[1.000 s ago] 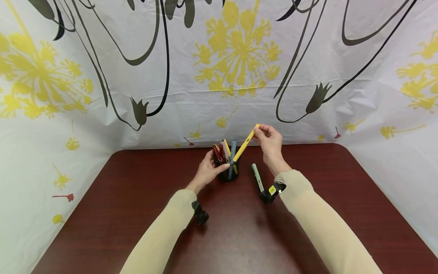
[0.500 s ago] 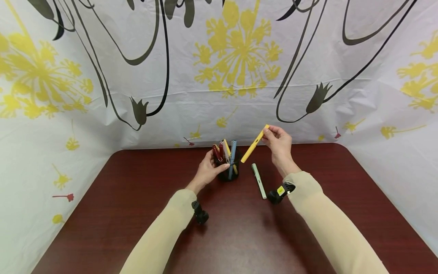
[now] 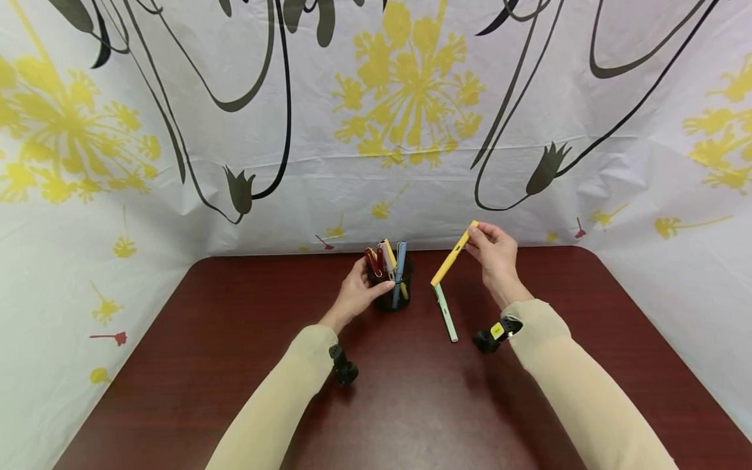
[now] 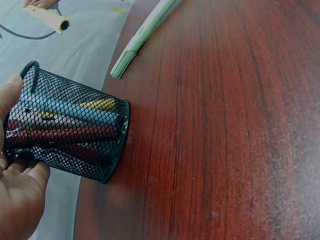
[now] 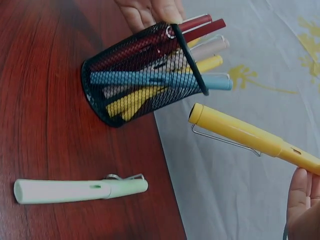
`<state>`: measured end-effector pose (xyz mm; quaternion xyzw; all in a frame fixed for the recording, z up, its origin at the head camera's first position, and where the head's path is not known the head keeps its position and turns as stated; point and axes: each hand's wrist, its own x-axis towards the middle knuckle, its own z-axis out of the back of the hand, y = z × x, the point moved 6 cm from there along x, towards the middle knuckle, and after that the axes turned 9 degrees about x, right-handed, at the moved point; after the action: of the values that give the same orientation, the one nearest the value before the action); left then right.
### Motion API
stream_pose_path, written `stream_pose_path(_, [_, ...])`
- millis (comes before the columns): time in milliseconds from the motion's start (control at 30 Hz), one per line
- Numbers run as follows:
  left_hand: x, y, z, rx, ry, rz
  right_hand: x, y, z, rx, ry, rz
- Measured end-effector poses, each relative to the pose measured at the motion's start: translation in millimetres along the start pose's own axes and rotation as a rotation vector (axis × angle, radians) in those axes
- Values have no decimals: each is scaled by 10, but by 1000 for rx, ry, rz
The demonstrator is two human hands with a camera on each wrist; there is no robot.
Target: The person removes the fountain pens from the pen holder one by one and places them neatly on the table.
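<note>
A black mesh pen cup [image 4: 70, 127] stands upright near the table's back edge. My left hand [image 3: 355, 292] holds it by the rim, thumb on the near side and fingers around the far side. Inside are red pens [image 5: 197, 25], a blue pen [image 5: 215, 81], a grey-white one [image 5: 212, 46] and yellow ones [image 5: 207, 63]. To the right of the cup, my right hand [image 3: 496, 258] pinches a yellow fountain pen [image 3: 451, 260] near one end. That pen slants, its capped end with the wire clip pointing down. A pale green pen [image 3: 446, 314] lies on the table below it.
The dark red wooden table [image 3: 235, 391] reaches back to a white patterned sheet [image 3: 323, 176], which also hangs at both sides. Small black wrist cameras [image 3: 345, 371] are strapped at both sleeves.
My right hand has carried the yellow pen out from the cup's rim, to the right and slightly lower, over the green pen's upper end. My left hand stays on the cup.
</note>
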<state>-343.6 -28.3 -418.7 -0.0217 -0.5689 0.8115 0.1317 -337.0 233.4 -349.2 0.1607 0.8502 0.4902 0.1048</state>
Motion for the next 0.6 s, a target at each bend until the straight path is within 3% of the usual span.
stream_pose_path(233, [-128, -249, 37, -1, 20, 8, 33, -5, 127, -10, -28, -29])
stream_pose_path(467, [-10, -4, 3, 13, -15, -10, 55, -4, 235, -16, -38, -25])
stream_pose_path(600, [-12, -8, -4, 7, -16, -47, 63, -7, 301, -17, -38, -25])
